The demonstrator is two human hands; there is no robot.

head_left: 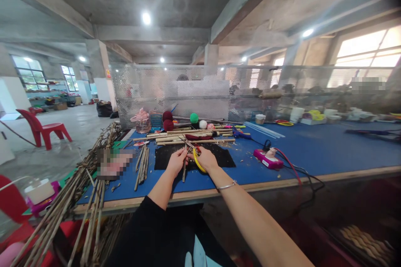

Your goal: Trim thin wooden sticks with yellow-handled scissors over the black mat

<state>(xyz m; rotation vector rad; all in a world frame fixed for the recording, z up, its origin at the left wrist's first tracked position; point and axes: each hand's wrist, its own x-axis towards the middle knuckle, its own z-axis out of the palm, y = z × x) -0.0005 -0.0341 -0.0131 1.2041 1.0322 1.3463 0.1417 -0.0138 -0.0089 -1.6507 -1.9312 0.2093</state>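
Note:
My left hand (pixel 176 161) is closed round a thin brown stick (pixel 184 172) that hangs down over a black mat (pixel 219 156) on the blue table (pixel 313 150). My right hand (pixel 206 158) grips yellow-handled shears (pixel 195 156), whose blades point at the top of the stick, close to my left fingers. A silver bracelet sits on my right wrist. Both hands meet above the mat near the table's front edge.
Cut sticks (pixel 142 166) lie left of the mat, longer rods (pixel 194 137) and yarn balls (pixel 194 117) behind it. A pink glue gun (pixel 268 159) with a cable lies right. Long twigs (pixel 78 192) lean off the left edge. A mesh screen (pixel 219 87) backs the table; a red chair (pixel 44 127) stands left.

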